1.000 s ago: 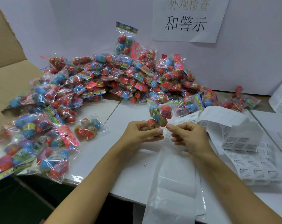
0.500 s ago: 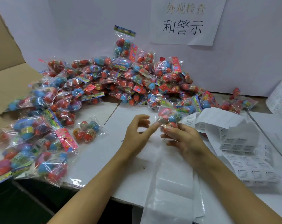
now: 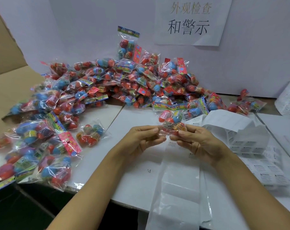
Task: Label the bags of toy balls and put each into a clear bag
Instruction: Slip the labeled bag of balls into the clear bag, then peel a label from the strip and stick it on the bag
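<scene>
- Bag of balls (image 3: 171,122): held above the white table (image 3: 134,118), just in front of the big pile of bags (image 3: 124,87). The right hand (image 3: 197,143) pinches its lower edge between thumb and curled fingers; the left hand (image 3: 141,140) pinches the crinkled film at the same edge.
- Handling, as a judgement: light, with slippery film and balls that shift inside. A grip on the flat sealed edge should be surer than one on the bulging middle.
- Clear bag (image 3: 175,188): flat beneath the wrists, limp and likely clingy. Its mouth cannot be made out.
- Label sheets (image 3: 250,146): lying to the right, print too small to read. Whether the held bag already bears a label cannot be told.
</scene>
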`<state>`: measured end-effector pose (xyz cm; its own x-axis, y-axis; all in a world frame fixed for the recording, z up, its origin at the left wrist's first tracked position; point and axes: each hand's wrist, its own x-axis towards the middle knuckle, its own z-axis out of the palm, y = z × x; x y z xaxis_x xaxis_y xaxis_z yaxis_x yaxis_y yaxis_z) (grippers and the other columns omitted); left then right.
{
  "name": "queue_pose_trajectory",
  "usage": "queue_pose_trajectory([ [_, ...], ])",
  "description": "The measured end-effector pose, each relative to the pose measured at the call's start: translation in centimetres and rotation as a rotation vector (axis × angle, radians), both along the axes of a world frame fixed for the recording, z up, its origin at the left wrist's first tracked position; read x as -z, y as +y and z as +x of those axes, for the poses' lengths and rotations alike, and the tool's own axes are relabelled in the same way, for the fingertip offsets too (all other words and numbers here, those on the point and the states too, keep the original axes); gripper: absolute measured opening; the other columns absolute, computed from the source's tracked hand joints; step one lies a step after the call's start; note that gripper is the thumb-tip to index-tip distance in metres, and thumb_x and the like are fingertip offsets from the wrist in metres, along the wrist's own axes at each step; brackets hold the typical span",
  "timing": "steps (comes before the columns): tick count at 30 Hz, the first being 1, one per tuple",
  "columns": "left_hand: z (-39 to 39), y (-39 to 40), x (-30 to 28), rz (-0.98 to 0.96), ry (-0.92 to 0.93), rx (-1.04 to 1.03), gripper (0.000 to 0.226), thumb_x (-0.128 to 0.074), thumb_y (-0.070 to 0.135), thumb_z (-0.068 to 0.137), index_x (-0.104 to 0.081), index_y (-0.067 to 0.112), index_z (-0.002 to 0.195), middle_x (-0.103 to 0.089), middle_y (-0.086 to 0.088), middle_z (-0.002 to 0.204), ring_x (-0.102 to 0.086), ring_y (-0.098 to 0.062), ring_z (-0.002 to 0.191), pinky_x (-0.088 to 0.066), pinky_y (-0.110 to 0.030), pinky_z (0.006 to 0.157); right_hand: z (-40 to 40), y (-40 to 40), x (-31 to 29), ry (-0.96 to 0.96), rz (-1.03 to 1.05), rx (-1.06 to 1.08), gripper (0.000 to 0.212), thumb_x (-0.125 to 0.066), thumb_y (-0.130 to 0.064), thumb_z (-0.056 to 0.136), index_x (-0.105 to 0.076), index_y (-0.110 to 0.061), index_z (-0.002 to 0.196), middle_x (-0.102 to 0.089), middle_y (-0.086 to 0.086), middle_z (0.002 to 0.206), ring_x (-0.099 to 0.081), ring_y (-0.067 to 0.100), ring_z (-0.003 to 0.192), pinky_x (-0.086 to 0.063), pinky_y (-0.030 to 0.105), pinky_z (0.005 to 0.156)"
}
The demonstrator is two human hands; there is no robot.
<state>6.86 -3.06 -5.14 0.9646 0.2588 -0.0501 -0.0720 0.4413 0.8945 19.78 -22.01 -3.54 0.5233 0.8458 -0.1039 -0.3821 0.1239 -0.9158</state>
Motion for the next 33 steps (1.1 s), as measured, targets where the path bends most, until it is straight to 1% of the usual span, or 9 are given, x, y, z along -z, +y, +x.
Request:
queue_pose_trajectory([
  [8, 0.0, 0.4, 0.6, 0.183, 0.036, -0.055, 0.013, -0.077, 0.021, 0.087, -0.082, 0.01, 0.093, -0.075, -0.015, 0.094, -0.074, -0.023, 0.084, -0.059, -0.029, 0.074, -1.3, 0.9, 0.3, -0.097, -0.053, 0.052, 0.047, -0.074, -0.006, 0.075, -0.066, 0.0, 0.121, -0.073, 0.021, 0.113, -0.074, 0.033, 0.098, -0.06, 0.027, 0.073],
  [11, 0.3, 0.9, 1.1, 0.259, 0.072, -0.29, 0.009, -0.076, 0.015, 0.09, -0.081, 0.014, 0.083, -0.076, -0.009, 0.083, -0.07, -0.02, 0.073, -0.056, -0.024, 0.063, -1.2, 1.2, 0.2, -0.117, -0.053, 0.261, 0.052, -0.076, -0.006, 0.077, -0.06, -0.003, 0.126, -0.076, 0.017, 0.103, -0.076, 0.03, 0.091, -0.061, 0.026, 0.073],
  [14, 0.5, 1.7, 1.8, 0.626, 0.275, -0.585, 0.01, -0.075, 0.023, 0.093, -0.073, 0.014, 0.089, -0.075, -0.008, 0.079, -0.066, -0.015, 0.059, -0.049, -0.02, 0.047, -0.2, 0.7, 0.3, -0.097, -0.044, 0.473, 0.029, -0.069, -0.005, 0.091, -0.062, 0.0, 0.119, -0.078, 0.014, 0.096, -0.076, 0.029, 0.09, -0.061, 0.025, 0.071],
  [19, 0.7, 1.0, 2.2, 1.058, 0.363, -0.775, 0.069, -0.079, 0.029, 0.087, -0.044, 0.011, 0.144, -0.049, -0.008, 0.128, -0.053, -0.024, 0.113, -0.048, -0.036, 0.099, 0.6, 0.1, 0.0, -0.005, 0.009, 0.546, 0.016, -0.065, -0.012, 0.096, -0.068, 0.001, 0.104, -0.076, 0.02, 0.096, -0.076, 0.03, 0.09, -0.062, 0.028, 0.07],
  [21, 0.2, 0.7, 1.7, 1.123, 0.199, -0.872, 0.059, -0.079, 0.025, 0.087, -0.053, 0.006, 0.136, -0.055, -0.009, 0.117, -0.054, -0.022, 0.102, -0.048, -0.038, 0.095, 0.6, 0.1, 0.0, -0.005, -0.002, 0.557, 0.015, -0.065, -0.012, 0.096, -0.069, 0.0, 0.103, -0.077, 0.019, 0.094, -0.076, 0.029, 0.088, -0.062, 0.027, 0.068],
  [23, -0.4, -0.1, 1.2, 1.221, 0.078, -0.815, 0.036, -0.075, 0.042, 0.087, -0.067, 0.012, 0.105, -0.061, 0.001, 0.082, -0.053, -0.017, 0.071, -0.051, -0.042, 0.073, 0.5, 0.2, 0.1, -0.011, -0.033, 0.572, 0.014, -0.064, -0.011, 0.096, -0.069, 0.0, 0.102, -0.077, 0.019, 0.091, -0.077, 0.029, 0.084, -0.062, 0.027, 0.066],
  [25, -0.5, -1.6, 1.0, 1.407, 0.105, -0.588, 0.056, -0.06, 0.073, 0.079, -0.068, 0.018, 0.081, -0.056, 0.009, 0.064, -0.053, -0.016, 0.063, -0.048, -0.035, 0.062, 0.4, 0.3, 0.2, -0.017, -0.051, 0.579, 0.012, -0.063, -0.01, 0.097, -0.069, 0.0, 0.1, -0.076, 0.018, 0.087, -0.076, 0.027, 0.079, -0.062, 0.028, 0.065],
  [28, -0.2, -3.4, 1.2, 1.689, 0.214, -0.209, 0.078, -0.047, 0.099, 0.06, -0.063, 0.027, 0.086, -0.052, 0.016, 0.078, -0.049, -0.006, 0.077, -0.038, -0.029, 0.064, 0.3, 0.4, 0.2, -0.035, -0.093, 0.587, 0.01, -0.062, -0.009, 0.097, -0.068, -0.001, 0.098, -0.075, 0.018, 0.084, -0.076, 0.027, 0.074, -0.063, 0.03, 0.065],
  [33, -0.2, -2.1, 1.4, 1.468, 0.193, -0.058, 0.054, -0.079, 0.075, 0.066, -0.062, 0.036, 0.098, -0.056, 0.018, 0.093, -0.049, 0.002, 0.089, -0.039, -0.019, 0.069, 0.1, 0.2, -0.1, -0.082, -0.136, 0.568, 0.01, -0.061, -0.008, 0.097, -0.068, -0.002, 0.099, -0.075, 0.012, 0.075, -0.075, 0.024, 0.069, -0.061, 0.027, 0.057],
])
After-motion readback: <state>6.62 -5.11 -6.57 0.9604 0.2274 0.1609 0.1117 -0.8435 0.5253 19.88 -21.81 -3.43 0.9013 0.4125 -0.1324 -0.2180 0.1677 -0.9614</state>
